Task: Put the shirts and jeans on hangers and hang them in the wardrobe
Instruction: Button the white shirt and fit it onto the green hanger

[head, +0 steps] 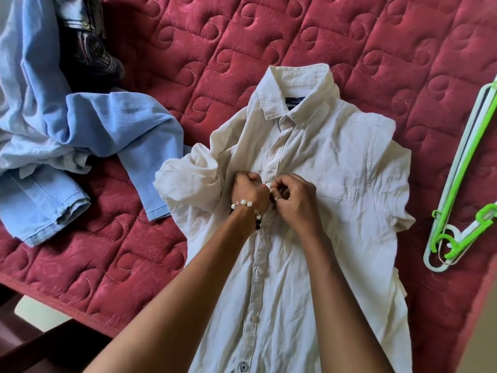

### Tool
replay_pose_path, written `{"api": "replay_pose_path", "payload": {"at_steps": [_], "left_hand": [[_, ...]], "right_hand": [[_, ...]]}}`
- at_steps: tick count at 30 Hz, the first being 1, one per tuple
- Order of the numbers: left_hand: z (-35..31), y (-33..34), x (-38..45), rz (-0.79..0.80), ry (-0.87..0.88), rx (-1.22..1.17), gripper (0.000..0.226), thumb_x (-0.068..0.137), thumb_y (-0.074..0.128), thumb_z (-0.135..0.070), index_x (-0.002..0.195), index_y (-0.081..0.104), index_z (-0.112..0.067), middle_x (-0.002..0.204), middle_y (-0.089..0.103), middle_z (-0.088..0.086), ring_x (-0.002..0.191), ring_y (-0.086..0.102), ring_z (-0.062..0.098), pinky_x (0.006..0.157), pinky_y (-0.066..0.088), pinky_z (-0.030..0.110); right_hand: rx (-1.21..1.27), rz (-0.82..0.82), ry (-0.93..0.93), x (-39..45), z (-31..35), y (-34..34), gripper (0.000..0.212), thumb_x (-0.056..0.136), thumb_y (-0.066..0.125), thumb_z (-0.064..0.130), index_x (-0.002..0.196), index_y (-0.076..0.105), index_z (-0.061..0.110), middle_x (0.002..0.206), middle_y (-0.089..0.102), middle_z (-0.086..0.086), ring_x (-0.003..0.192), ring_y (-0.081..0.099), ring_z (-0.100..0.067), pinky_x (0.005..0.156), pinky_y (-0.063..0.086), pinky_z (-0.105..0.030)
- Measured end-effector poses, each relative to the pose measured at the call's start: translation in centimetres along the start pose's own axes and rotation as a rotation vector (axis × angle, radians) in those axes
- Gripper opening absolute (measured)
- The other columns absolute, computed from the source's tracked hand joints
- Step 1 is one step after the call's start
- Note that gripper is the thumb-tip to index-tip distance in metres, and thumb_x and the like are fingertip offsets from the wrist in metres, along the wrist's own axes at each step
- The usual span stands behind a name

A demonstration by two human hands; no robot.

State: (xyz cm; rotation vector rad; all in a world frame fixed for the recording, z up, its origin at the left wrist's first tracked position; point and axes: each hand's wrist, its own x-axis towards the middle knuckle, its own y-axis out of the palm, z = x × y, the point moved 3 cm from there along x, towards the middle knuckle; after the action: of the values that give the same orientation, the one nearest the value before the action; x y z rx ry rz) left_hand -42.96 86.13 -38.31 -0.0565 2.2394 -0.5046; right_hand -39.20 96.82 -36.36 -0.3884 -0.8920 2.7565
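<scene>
A cream button-up shirt (336, 162) lies flat, front up, on the red quilted bed (242, 44), collar pointing away from me. My left hand (248, 191), with a bead bracelet at the wrist, and my right hand (294, 196) meet at the shirt's button placket at chest height. Both pinch the placket fabric around a button. A light blue shirt (80, 130) lies crumpled at the left. Dark jeans (88, 41) lie bunched at the top left. Green and white plastic hangers (462, 173) lie stacked on the bed at the right.
The bed's front edge runs diagonally across the lower left, with dark floor and a pale object (37, 310) below it. The quilt's right edge shows at the lower right corner.
</scene>
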Motion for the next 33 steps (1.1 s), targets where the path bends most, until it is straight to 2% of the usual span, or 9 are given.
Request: {"api": "replay_pose_path", "payload": {"at_steps": [3,6,8,11,16,20,23,27,33], "left_hand": [[-0.2,-0.1,0.2,0.009,-0.028,-0.001,0.020,0.074,0.054,-0.002,0.084,0.050,-0.018,0.074,0.054,0.000,0.067,0.052,0.018,0.058,0.045,0.025],[-0.1,-0.3,-1.1,0.028,0.068,-0.067,0.027,0.076,0.052,0.005,0.087,0.047,-0.019,0.071,0.054,-0.004,0.067,0.054,0.016,0.066,0.047,0.029],[-0.4,-0.5,-2.1,-0.013,0.299,0.064,0.030,0.074,0.054,0.006,0.096,0.048,-0.015,0.069,0.054,-0.010,0.062,0.054,0.011,0.065,0.044,0.028],[-0.7,-0.4,-2.3,-0.082,0.569,0.278,0.037,0.075,0.054,0.003,0.109,0.048,-0.009,0.072,0.055,-0.008,0.073,0.059,0.022,0.064,0.039,0.032],[-0.3,-0.5,-1.7,-0.075,0.661,0.299,0.042,0.076,0.051,0.006,0.116,0.049,-0.007,0.080,0.060,0.001,0.079,0.060,0.026,0.064,0.035,0.025],[0.0,-0.3,-1.3,-0.053,0.682,0.388,0.035,0.078,0.050,-0.004,0.112,0.052,-0.006,0.103,0.060,0.012,0.087,0.057,0.031,0.069,0.036,0.030],[-0.2,-0.4,-1.0,-0.009,0.670,0.410,0.032,0.078,0.056,-0.001,0.110,0.052,-0.005,0.105,0.059,0.012,0.088,0.056,0.029,0.068,0.035,0.028],[-1.5,-1.9,-0.6,0.034,0.630,0.343,0.024,0.086,0.064,-0.013,0.107,0.054,-0.007,0.078,0.058,0.008,0.066,0.051,0.016,0.064,0.035,0.028],[-0.7,-7.2,1.2,-0.220,0.741,0.775,0.054,0.079,0.066,-0.018,0.130,0.047,-0.015,0.134,0.039,0.012,0.120,0.043,0.031,0.098,0.042,0.044]], "right_hand": [[-0.063,-0.096,-0.121,-0.6,0.5,0.5,0.005,0.075,0.061,0.003,0.073,0.061,0.007,0.073,0.059,-0.006,0.062,0.052,-0.022,0.058,0.042,-0.034],[0.166,-0.088,0.248,-0.8,-0.9,1.1,0.006,0.076,0.067,0.009,0.071,0.067,0.012,0.065,0.065,-0.001,0.058,0.059,-0.018,0.059,0.050,-0.033],[0.347,-0.016,0.521,-0.6,-1.5,1.4,0.007,0.072,0.068,0.019,0.065,0.069,0.016,0.056,0.064,0.001,0.050,0.057,-0.017,0.052,0.049,-0.036],[0.467,0.077,0.645,0.1,-1.5,1.2,0.019,0.079,0.064,0.008,0.062,0.067,0.014,0.054,0.061,-0.005,0.039,0.050,-0.018,0.045,0.041,-0.027],[0.598,0.175,0.656,0.5,-0.7,0.4,0.023,0.088,0.056,-0.004,0.068,0.062,0.006,0.047,0.054,0.001,0.030,0.038,-0.006,0.034,0.033,-0.020],[0.462,0.216,0.642,0.3,-0.9,0.6,0.019,0.091,0.058,0.005,0.074,0.061,0.013,0.056,0.055,-0.001,0.035,0.044,-0.002,0.039,0.041,-0.023],[0.176,0.050,0.501,-0.2,-0.9,0.8,0.003,0.087,0.062,0.011,0.090,0.062,0.013,0.073,0.063,-0.003,0.061,0.058,-0.017,0.060,0.046,-0.030],[0.081,-0.255,0.355,-2.1,-0.9,-0.2,0.020,0.084,0.056,-0.004,0.102,0.058,0.004,0.082,0.064,-0.007,0.076,0.061,-0.026,0.067,0.039,-0.025],[-0.125,-0.353,0.283,-3.2,-2.4,-2.5,0.035,0.074,0.062,-0.008,0.106,0.058,0.001,0.104,0.058,-0.018,0.101,0.054,-0.038,0.087,0.045,-0.043]]}}
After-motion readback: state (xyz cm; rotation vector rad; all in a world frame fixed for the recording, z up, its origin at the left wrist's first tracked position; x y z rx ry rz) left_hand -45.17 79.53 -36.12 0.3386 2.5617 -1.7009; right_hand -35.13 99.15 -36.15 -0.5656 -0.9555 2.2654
